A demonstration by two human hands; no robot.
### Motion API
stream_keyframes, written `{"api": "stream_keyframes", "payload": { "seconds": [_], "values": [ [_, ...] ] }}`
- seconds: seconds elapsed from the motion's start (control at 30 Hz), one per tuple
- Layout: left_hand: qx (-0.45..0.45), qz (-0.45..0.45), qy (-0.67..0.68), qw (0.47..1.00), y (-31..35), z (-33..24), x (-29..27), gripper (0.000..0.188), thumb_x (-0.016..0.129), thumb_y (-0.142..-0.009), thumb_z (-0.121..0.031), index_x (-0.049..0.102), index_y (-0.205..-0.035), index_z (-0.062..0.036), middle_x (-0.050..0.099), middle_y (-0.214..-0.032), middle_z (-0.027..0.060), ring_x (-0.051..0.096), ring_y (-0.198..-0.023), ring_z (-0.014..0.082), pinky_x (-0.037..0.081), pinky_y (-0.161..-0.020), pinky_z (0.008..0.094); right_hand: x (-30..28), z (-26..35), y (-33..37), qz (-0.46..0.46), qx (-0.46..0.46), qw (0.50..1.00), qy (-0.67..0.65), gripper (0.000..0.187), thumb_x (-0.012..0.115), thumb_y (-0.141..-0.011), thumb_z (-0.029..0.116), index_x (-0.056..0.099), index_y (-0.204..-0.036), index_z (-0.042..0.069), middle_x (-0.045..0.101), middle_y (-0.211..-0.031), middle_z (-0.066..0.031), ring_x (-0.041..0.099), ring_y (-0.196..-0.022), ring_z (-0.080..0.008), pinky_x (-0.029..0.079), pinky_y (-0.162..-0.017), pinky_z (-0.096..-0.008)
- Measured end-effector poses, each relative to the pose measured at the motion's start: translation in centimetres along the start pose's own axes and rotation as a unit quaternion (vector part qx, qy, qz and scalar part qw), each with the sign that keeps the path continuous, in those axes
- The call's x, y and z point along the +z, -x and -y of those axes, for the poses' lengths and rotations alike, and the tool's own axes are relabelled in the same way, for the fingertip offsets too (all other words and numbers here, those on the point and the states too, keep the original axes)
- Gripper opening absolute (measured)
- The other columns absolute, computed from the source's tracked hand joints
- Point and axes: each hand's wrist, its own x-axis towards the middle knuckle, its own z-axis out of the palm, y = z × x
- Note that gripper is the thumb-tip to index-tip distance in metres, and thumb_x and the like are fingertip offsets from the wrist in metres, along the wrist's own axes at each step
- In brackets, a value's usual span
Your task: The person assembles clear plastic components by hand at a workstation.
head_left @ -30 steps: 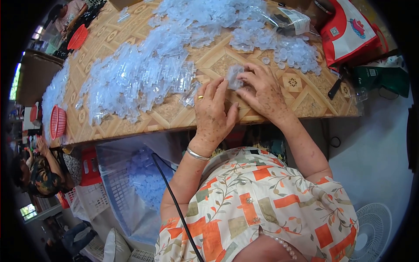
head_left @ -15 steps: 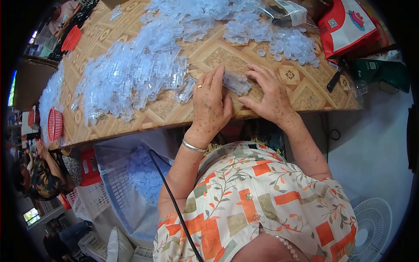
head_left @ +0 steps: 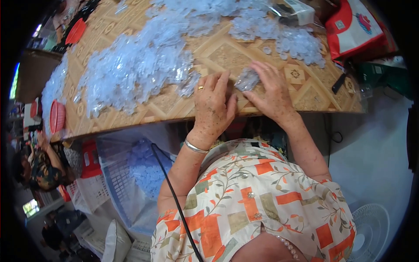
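Both hands have been lowered flat toward the table edge since half a second ago, and the small cluster of clear pieces has been brought down onto the wood between them. One long table with a patterned wooden top is seen, and most of it is covered by one broad heap of clear plastic pieces, too many to count, with a second, smaller heap lying well apart at the right. Below the table edge one pale blue basket is seen, partly filled with more of the same pieces. One red and white bag is set at the table's far right corner, and one red basket sits at its left end. One white fan is seen on the floor at lower right. The left hand is laid palm down with its fingers spread narrowly, and nothing is held in it; one ring and one bracelet are worn on that arm. The right hand is laid flat too, its fingers loosely spread and touching the small cluster of clear pieces, which rests on the table just beside the left hand's fingertips. Whether the cluster is pinched cannot be told.
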Motion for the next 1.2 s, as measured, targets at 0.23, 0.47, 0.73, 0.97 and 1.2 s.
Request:
{"api": "stream_keyframes", "payload": {
  "seconds": [0.23,0.47,0.73,0.97,1.2],
  "values": [
    [-0.152,-0.069,-0.144,0.975,2.9,2.7,-4.0,0.046,0.083,-0.075,-0.024,0.064,-0.113,-0.0052,0.063,-0.105,0.0137,0.06,-0.097,0.0339,0.047,-0.087,0.0436,0.3,-0.2,0.5,-0.034,0.067,0.997,0.022,0.083,0.081,-0.078,0.045,0.05,-0.14,0.0,0.051,-0.144,-0.0179,0.045,-0.135,-0.0357,0.037,-0.113,-0.0465],
    [-0.122,-0.074,-0.155,0.977,3.3,3.5,-4.4,0.043,0.085,-0.073,-0.023,0.066,-0.108,-0.0077,0.061,-0.107,0.0135,0.058,-0.098,0.034,0.047,-0.085,0.0436,0.3,0.0,0.5,-0.025,0.032,0.998,0.057,0.077,0.082,-0.078,0.042,0.053,-0.138,0.004,0.052,-0.142,-0.016,0.046,-0.133,-0.0351,0.036,-0.113,-0.0471],
    [-0.158,-0.046,-0.141,0.976,4.3,3.3,-4.4,0.048,0.089,-0.072,-0.025,0.063,-0.105,-0.004,0.066,-0.106,0.0125,0.063,-0.093,0.031,0.051,-0.081,0.0411,-0.1,0.3,0.6,-0.047,0.037,0.998,0.018,0.075,0.084,-0.075,0.035,0.053,-0.137,0.006,0.058,-0.133,-0.0168,0.051,-0.127,-0.0348,0.039,-0.109,-0.0461],
    [-0.259,-0.106,0.164,0.946,3.7,2.9,-3.3,0.052,0.09,-0.074,-0.015,0.06,-0.115,-0.0027,0.066,-0.1,0.0066,0.064,-0.082,0.019,0.054,-0.07,0.033,0.2,0.1,0.8,-0.069,0.088,0.991,-0.073,0.076,0.087,-0.071,0.021,0.05,-0.137,0.008,0.065,-0.112,-0.0146,0.062,-0.105,-0.0309,0.049,-0.094,-0.0431],
    [-0.443,-0.022,0.554,0.704,1.6,0.3,-2.8,0.042,0.077,-0.091,-0.012,0.055,-0.126,-0.0017,0.066,-0.112,0.0114,0.068,-0.099,0.0175,0.059,-0.076,0.0289,1.0,-0.5,1.2,-0.1,0.182,0.951,-0.23,0.078,0.088,-0.071,0.012,0.044,-0.135,0.008,0.066,-0.094,-0.0097,0.068,-0.071,-0.0238,0.056,-0.067,-0.035]
  ]
}}
